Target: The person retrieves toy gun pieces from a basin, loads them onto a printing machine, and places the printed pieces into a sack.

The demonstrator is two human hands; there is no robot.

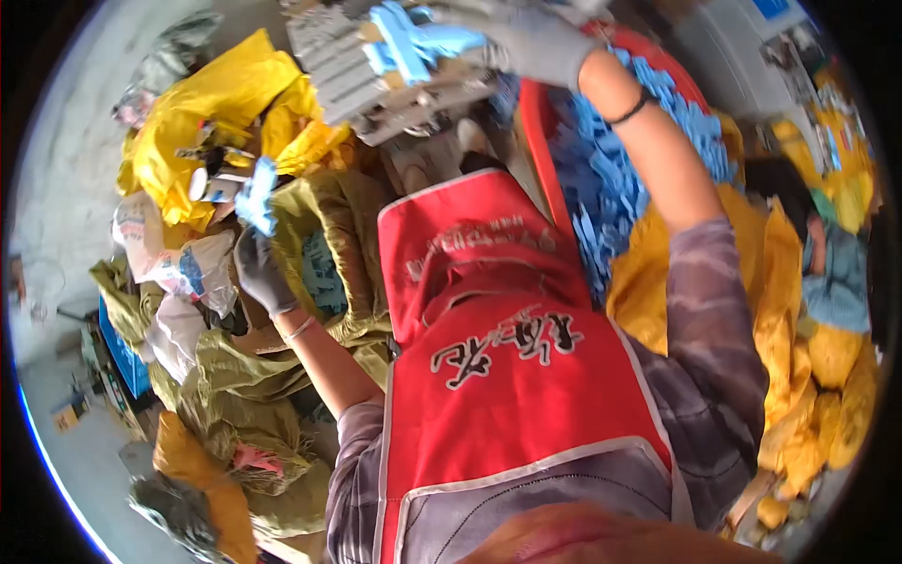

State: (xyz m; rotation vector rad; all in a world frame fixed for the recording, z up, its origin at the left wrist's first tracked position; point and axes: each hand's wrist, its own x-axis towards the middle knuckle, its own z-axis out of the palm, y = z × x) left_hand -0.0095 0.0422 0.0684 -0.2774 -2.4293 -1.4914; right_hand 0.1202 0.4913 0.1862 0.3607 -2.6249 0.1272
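While the gloved left hand (261,273) grips one blue plastic piece (256,195) over the open sack (329,235), the right hand (531,42) clasps another (413,42); both pieces look light, stiff, best pinched mid-body.

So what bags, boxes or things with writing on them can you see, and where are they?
Yellow sack: upper left, crumpled, bright yellow.
Olive sack: open, beside the left hand, dull green.
White bag: left, crumpled, with coloured print.
Blue crate: far left, boxy.
Red bin: under the right hand, full of blue pieces.
Red apron: centre, white trim and white characters.
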